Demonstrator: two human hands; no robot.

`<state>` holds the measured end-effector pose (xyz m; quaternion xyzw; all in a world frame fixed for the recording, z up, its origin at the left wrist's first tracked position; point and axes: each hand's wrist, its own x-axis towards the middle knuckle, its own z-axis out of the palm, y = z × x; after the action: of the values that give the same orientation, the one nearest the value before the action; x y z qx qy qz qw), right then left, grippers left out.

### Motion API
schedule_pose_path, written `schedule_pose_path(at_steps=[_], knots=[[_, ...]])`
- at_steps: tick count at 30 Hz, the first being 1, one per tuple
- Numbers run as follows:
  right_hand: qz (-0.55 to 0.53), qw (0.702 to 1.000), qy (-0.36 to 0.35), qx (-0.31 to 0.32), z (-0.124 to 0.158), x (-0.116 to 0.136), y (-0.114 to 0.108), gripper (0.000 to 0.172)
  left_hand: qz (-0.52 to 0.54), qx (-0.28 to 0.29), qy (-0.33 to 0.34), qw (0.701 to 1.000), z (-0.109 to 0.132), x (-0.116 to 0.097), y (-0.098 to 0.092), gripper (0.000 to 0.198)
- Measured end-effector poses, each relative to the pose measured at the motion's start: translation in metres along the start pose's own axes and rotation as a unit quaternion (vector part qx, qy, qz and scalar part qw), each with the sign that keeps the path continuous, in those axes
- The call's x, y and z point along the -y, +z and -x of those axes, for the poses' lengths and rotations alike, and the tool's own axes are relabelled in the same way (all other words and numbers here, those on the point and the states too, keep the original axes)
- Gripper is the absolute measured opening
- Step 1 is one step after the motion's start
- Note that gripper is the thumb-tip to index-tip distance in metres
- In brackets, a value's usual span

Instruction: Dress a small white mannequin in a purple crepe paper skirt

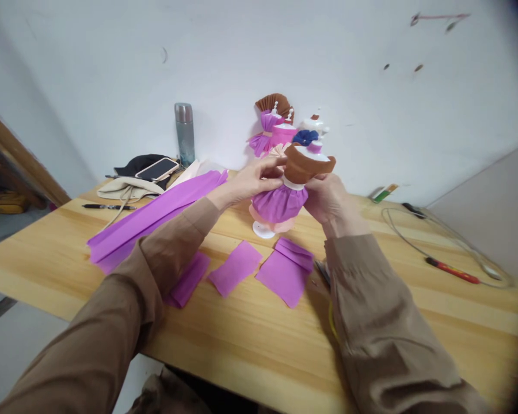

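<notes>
A miniature dress form (315,150) stands tilted in front of me on a white round base (263,230). It wears a brown top (306,167), a white waistband (293,185) and a gathered purple skirt (280,202) over a peach layer. My left hand (259,177) pinches it at the waist from the left, thumb just under the brown top. From the right, my right hand (329,198) grips the same waist; its fingertips are hidden behind the form. Cut purple fabric pieces (285,273) lie nearer to me, and scissors (323,273) show partly beside my right sleeve.
More dressed miniature forms (284,134) stand behind, against the wall. To the left are a long purple fabric strip (155,221), a pen (107,206), a phone (157,169) and a thermos (185,135). A soldering iron with a red handle (453,270) and its cord lie right.
</notes>
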<state>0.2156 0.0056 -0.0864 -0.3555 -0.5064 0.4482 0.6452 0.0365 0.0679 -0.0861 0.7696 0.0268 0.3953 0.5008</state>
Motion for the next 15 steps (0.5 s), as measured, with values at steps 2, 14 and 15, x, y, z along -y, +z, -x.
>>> schedule_pose_path(at_steps=[2,14,15], knots=[[0.012,0.999,-0.033,-0.027,0.0004,-0.0026,0.0010,0.022,-0.006,0.002,0.000,1.000,-0.0002,-0.0004,-0.0015,0.050],[-0.022,0.996,0.081,0.036,-0.0014,-0.0026,0.0061,0.027,-0.009,-0.038,-0.047,0.998,0.0020,-0.0061,0.0033,0.022],[-0.022,0.996,0.084,0.034,-0.0019,-0.0037,0.0068,0.026,-0.009,-0.054,-0.050,0.997,0.0021,-0.0072,0.0041,0.021]])
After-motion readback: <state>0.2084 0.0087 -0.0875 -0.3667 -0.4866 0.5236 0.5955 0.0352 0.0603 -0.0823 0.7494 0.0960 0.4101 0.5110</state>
